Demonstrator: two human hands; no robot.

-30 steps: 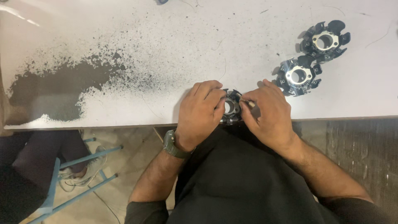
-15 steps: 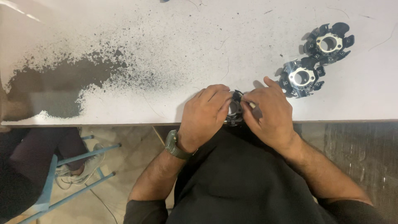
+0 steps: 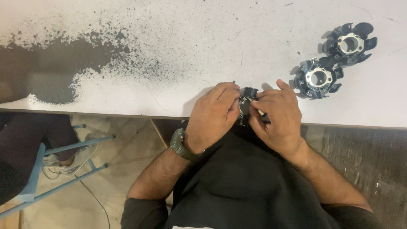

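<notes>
Three black ring-shaped parts (image 3: 319,78) (image 3: 350,43) (image 3: 246,106), two hands (image 3: 212,116) (image 3: 277,118), one wristwatch (image 3: 178,143)

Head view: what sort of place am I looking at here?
Probably a small workshop or assembly bench: a worn white table with its coating chipped off, two black-and-metal ring parts lying ready, and both hands working a third.

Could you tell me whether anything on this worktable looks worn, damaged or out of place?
Yes: the white table has a large dark patch at its left, where the coating looks worn off, with speckles spreading right. Otherwise, two black ring-shaped parts sit neatly at right, and both hands hold a third.
</notes>
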